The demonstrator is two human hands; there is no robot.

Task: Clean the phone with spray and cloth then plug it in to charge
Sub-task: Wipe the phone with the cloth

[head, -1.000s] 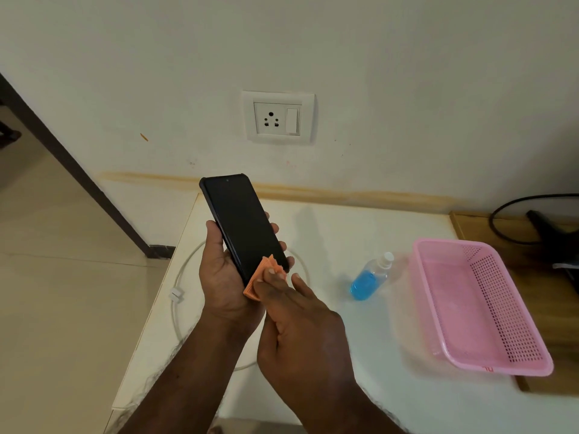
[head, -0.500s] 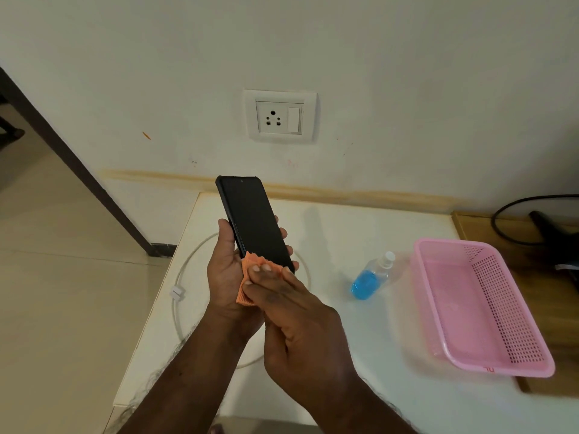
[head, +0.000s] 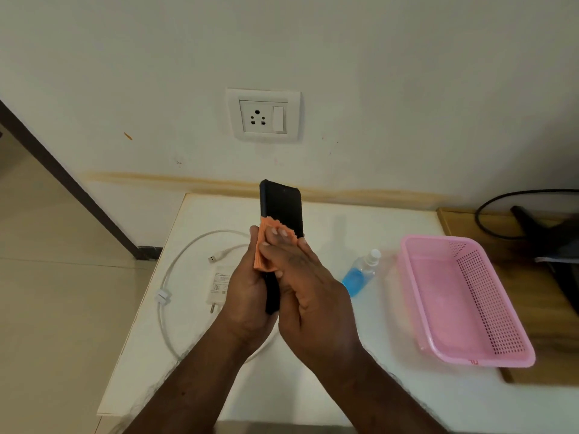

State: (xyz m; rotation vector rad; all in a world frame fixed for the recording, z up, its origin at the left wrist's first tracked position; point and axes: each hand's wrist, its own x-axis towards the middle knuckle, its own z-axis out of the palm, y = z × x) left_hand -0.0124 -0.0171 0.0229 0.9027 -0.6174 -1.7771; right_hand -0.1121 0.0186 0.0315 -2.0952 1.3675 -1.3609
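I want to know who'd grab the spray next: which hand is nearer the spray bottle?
Right. The right hand, pressing the orange cloth on the phone, sits just beside the spray bottle; the left hand holds the phone farther away.

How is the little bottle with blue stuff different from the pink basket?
The small clear plastic spray bottle is see-through, holds blue liquid and lies tipped over; the pink perforated plastic basket is solid pink and sits flat on its base. The bottle is far smaller and closed with a white cap; the basket is open-topped with nothing visible inside. Both rest on the white table, and neither hand touches them.
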